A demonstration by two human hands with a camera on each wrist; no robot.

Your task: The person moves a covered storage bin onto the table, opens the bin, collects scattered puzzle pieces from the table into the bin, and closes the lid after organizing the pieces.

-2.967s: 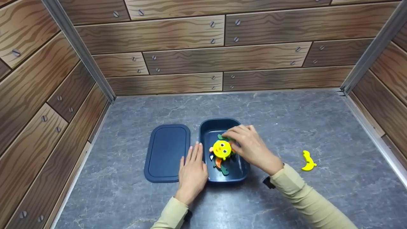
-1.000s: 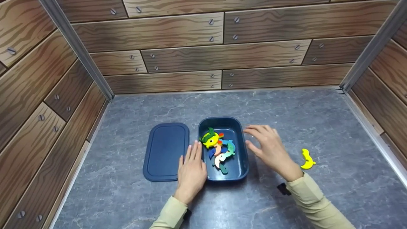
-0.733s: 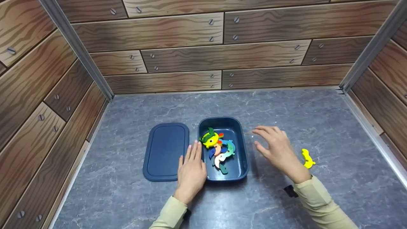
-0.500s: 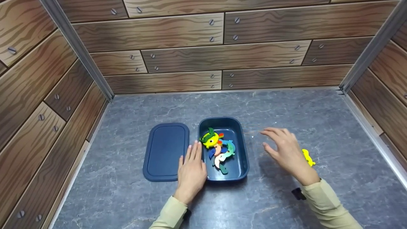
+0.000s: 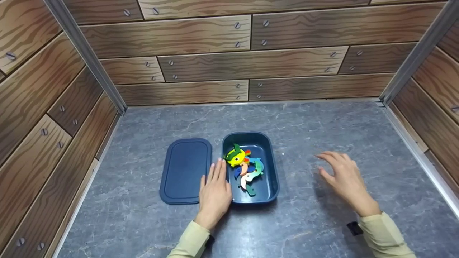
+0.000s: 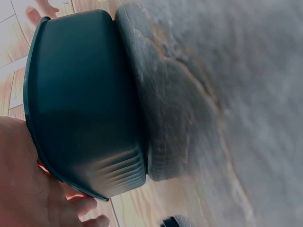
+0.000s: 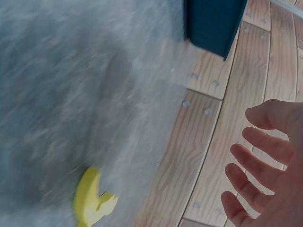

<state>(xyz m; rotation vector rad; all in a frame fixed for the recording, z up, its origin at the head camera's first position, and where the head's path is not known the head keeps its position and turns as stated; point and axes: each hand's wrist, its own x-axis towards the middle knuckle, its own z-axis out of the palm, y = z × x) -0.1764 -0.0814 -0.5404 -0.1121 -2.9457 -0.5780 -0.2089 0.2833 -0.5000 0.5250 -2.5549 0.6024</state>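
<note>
A dark blue plastic box (image 5: 269, 186) stands uncovered in the middle of the table. Inside lie several colourful toy pieces (image 5: 255, 172), crescent-shaped and animal-like, heaped toward the left side. My left hand (image 5: 215, 195) rests with straight fingers along the box's left wall. The right hand (image 5: 344, 179) hovers over the table to the right of the box, fingers loosely bent and nothing between them. In the right wrist view a yellow crescent-shaped toy piece (image 7: 87, 198) lies on the table beyond the fingertips; in the head view the right hand hides it.
A flat dark blue lid (image 5: 186, 172) lies left of the box, partly under the line of the left hand. Wood-patterned walls (image 5: 200, 68) enclose the grey marbled table (image 5: 172, 229) at the back and both sides.
My right hand has left the box and moved right, over the yellow piece, covering it in the head view. More pieces show in the box. The left hand has stayed at the box.
</note>
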